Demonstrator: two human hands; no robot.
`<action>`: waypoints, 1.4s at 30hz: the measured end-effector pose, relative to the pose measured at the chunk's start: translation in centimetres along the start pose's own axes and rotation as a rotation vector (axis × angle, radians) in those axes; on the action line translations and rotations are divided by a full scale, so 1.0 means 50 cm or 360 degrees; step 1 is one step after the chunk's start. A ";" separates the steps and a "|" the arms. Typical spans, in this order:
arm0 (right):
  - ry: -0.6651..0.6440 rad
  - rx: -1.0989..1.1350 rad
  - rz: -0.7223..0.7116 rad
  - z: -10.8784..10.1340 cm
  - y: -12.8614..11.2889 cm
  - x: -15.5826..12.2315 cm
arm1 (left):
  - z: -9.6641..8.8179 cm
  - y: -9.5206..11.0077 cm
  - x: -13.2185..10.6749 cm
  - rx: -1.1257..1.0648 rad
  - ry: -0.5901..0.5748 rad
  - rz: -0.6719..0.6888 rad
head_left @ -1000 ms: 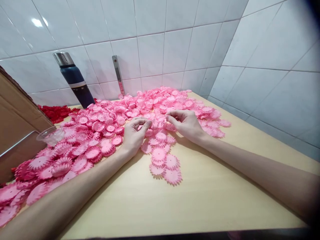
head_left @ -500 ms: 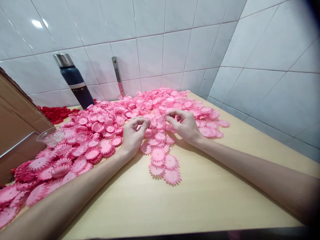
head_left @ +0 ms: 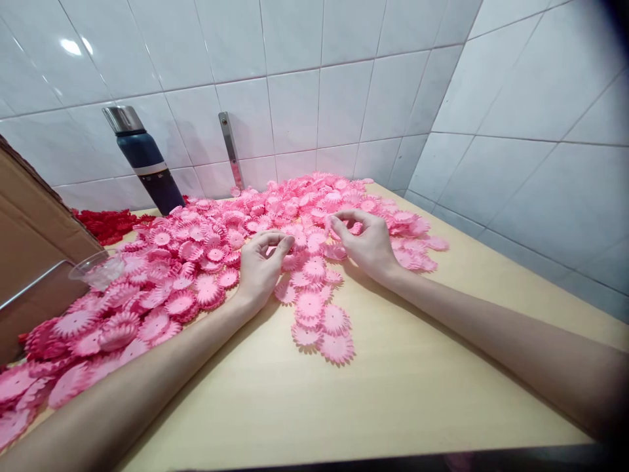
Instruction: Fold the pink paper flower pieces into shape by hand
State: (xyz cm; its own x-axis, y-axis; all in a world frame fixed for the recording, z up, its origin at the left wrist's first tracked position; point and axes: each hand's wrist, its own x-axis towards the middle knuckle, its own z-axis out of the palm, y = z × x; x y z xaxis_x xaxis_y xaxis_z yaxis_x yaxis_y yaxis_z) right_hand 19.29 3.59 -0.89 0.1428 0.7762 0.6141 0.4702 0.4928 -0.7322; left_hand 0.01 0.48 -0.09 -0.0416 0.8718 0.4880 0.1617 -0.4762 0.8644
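A wide heap of pink paper flower cut-outs [head_left: 206,262] covers the back and left of a pale wooden table [head_left: 393,387]. My left hand [head_left: 259,269] rests on the heap's near edge, fingers curled with thumb and fingertips pinched together; what they hold is too small to make out. My right hand [head_left: 366,244] lies a little to the right, its fingers curled down onto the flowers, thumb and forefinger close over one pink flower [head_left: 354,228]. A small cluster of flowers [head_left: 322,324] trails toward me between my forearms.
A dark blue flask with a metal cap [head_left: 145,160] leans against the tiled wall at the back left. Red flowers [head_left: 105,223] lie beside it. A cardboard box [head_left: 29,223] stands at the left with a clear plastic cup [head_left: 95,267] next to it. Tiled walls close the corner.
My right hand has shifted slightly away from me and to the right across the heap, parting from the left hand. The left hand has barely moved.
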 end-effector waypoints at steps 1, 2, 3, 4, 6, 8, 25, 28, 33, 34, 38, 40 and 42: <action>-0.0009 -0.0018 -0.0087 0.001 -0.009 -0.005 | 0.000 -0.003 0.001 0.0016 -0.0010 -0.0002; -0.0005 -0.0044 -0.0175 0.002 -0.018 -0.010 | 0.001 -0.005 0.001 0.0033 -0.0025 0.0001; 0.0000 -0.0059 -0.0260 0.002 -0.028 -0.015 | 0.001 -0.007 0.001 0.0044 -0.0048 0.0006; -0.0022 -0.0069 -0.0340 0.002 -0.036 -0.019 | 0.001 -0.007 0.001 0.0048 -0.0075 0.0014; -0.0153 -0.0068 -0.0483 0.002 -0.048 -0.026 | 0.001 -0.006 0.000 0.0045 -0.0133 0.0037; -0.0286 -0.0064 -0.0559 0.002 -0.052 -0.029 | 0.001 -0.002 0.000 0.0066 -0.0179 0.0083; -0.0267 -0.0015 -0.0330 0.003 -0.037 -0.026 | 0.009 0.011 -0.007 -0.0191 -0.0144 -0.0115; -0.0073 -0.0120 -0.0261 0.004 -0.030 -0.022 | 0.009 0.010 -0.006 -0.0165 -0.0155 -0.0103; -0.0023 -0.0169 -0.0190 0.005 -0.027 -0.015 | 0.010 0.009 -0.006 -0.0134 -0.0140 -0.0061; 0.0028 -0.0180 -0.0156 0.005 -0.026 -0.014 | 0.011 0.009 -0.006 -0.0132 -0.0160 -0.0042; -0.0098 -0.0054 -0.0219 0.002 -0.023 -0.010 | 0.011 0.008 -0.006 -0.0138 -0.0148 -0.0010; -0.0091 -0.0049 -0.0185 0.002 -0.020 -0.008 | 0.011 0.008 -0.006 -0.0126 -0.0107 -0.0005; 0.0012 -0.0105 -0.0104 0.003 -0.018 -0.007 | 0.013 0.009 -0.007 -0.0116 -0.0125 0.0036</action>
State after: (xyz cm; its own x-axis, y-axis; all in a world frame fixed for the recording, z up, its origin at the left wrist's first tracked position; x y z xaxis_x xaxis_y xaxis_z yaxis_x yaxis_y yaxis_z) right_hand 18.69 2.95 -0.47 0.1163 0.7401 0.6624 0.5348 0.5153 -0.6696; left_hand 0.75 0.03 0.03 0.0392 0.8658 0.4988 0.0896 -0.5002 0.8612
